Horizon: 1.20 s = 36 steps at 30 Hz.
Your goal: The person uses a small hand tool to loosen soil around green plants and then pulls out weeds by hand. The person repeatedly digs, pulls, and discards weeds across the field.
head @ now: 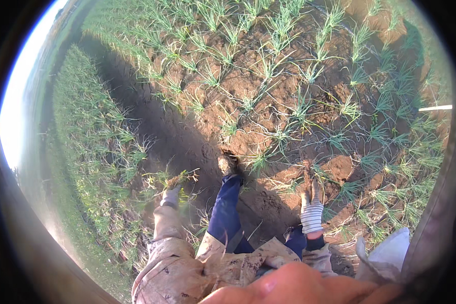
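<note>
My left hand (171, 194), in a pale glove, is closed around a bunch of pulled plants (171, 180) with green and yellowish leaves, held over the dark furrow. To the right, my right hand (311, 203), in a white and grey striped glove, reaches down to the brown soil of the bed. Its muddy fingertips touch the ground among onion-like plants (288, 186); whether they hold something there is not clear. A reddish-brown clod (340, 168) lies just beyond that hand.
Rows of onion-like plants (260, 161) cover the bed ahead, and another planted bed (95, 125) lies left of the furrow (167, 125). My muddy foot (226, 163) stands at the bed's edge. A whitish cloth or sack (387, 247) is at the lower right.
</note>
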{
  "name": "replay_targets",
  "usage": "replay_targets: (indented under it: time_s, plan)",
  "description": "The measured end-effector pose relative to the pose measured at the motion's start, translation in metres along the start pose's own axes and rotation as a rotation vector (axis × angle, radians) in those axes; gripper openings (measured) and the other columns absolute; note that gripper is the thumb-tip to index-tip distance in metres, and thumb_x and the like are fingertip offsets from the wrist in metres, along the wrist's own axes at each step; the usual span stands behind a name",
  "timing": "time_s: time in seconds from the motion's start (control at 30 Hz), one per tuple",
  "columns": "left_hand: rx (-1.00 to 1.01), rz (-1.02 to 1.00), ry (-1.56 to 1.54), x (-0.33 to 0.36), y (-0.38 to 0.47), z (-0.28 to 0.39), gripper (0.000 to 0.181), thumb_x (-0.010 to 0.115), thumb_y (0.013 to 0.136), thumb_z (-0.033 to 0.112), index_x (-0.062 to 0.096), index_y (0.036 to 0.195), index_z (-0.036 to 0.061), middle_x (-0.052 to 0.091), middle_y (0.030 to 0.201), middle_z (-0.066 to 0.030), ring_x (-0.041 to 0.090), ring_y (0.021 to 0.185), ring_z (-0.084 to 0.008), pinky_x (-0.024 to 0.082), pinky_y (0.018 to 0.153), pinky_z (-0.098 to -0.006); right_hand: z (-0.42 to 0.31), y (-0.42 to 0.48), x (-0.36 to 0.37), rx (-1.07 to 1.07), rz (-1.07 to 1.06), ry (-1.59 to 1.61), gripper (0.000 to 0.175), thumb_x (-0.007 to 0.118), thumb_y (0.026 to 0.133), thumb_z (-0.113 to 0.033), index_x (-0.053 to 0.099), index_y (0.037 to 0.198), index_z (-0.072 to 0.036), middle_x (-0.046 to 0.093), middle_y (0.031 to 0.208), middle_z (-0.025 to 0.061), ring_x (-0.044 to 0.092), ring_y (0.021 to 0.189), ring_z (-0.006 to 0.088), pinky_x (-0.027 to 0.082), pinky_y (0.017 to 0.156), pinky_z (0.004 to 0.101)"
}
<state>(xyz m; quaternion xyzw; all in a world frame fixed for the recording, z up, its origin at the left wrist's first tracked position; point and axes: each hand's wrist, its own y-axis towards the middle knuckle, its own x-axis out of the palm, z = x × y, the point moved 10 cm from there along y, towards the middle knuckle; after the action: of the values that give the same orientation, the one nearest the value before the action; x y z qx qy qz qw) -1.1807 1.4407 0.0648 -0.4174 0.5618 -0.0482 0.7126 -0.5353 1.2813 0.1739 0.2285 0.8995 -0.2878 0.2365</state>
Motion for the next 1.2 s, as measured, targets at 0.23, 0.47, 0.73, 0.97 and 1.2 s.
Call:
replay_targets:
  time_s: [0.23, 0.47, 0.73, 0.97, 1.2]
  plan:
    - [-0.190, 0.097, -0.774, 0.000, 0.023, -0.109, 0.030, 0.075, 0.080, 0.024, 0.070, 0.100, 0.0038, 0.069, 0.091, -0.0096, 0.064, 0.073, -0.0199, 0.051, 0.067, -0.0334, -0.207, 0.028, 0.113, -0.407, -0.167, -0.146, 0.056, 0.056, 0.095, -0.019, 0.035, 0.144, -0.005, 0.055, 0.128, 0.0254, 0.058, 0.113, 0.0324, 0.045, 0.093, 0.0366]
    - [-0.384, -0.111, -1.417, -0.020, 0.098, -0.117, 0.014, 0.068, 0.085, 0.013, 0.069, 0.097, 0.0059, 0.069, 0.085, -0.0070, 0.065, 0.071, -0.0186, 0.053, 0.058, -0.0331, -0.328, 0.033, 0.275, -0.289, -0.492, -0.301, 0.055, 0.058, 0.094, -0.017, 0.036, 0.144, -0.010, 0.062, 0.120, 0.0199, 0.063, 0.104, 0.0302, 0.050, 0.085, 0.0362]
    - [-0.386, -0.182, -1.497, -0.073, 0.111, -0.097, 0.021, 0.063, 0.090, 0.027, 0.068, 0.097, 0.0070, 0.065, 0.079, -0.0055, 0.060, 0.068, -0.0199, 0.049, 0.064, -0.0332, -0.402, 0.034, 0.345, 0.003, -0.622, -0.138, 0.060, 0.051, 0.096, -0.007, 0.028, 0.149, -0.020, 0.055, 0.130, 0.0074, 0.042, 0.061, 0.0048, 0.040, 0.051, 0.0210]
    - [-0.579, -0.488, -2.312, -0.127, 0.135, -0.008, 0.019, 0.055, 0.091, 0.012, 0.066, 0.102, 0.0002, 0.069, 0.091, -0.0110, 0.066, 0.080, -0.0226, 0.055, 0.077, -0.0348, -0.506, 0.045, 0.407, -0.123, -0.713, -0.474, 0.061, 0.055, 0.094, -0.013, 0.028, 0.149, -0.019, 0.064, 0.118, 0.0133, 0.058, 0.069, 0.0156, 0.051, 0.065, 0.0314]
    - [-0.366, -0.473, -1.189, -0.176, 0.221, -0.014, 0.033, 0.067, 0.078, 0.019, 0.063, 0.108, 0.0064, 0.068, 0.091, -0.0093, 0.065, 0.080, -0.0216, 0.051, 0.072, -0.0330, -0.577, 0.053, 0.585, -0.020, -0.831, -0.350, 0.059, 0.053, 0.096, -0.014, 0.029, 0.149, -0.022, 0.059, 0.125, 0.0051, 0.042, 0.062, 0.0053, 0.037, 0.047, 0.0205]
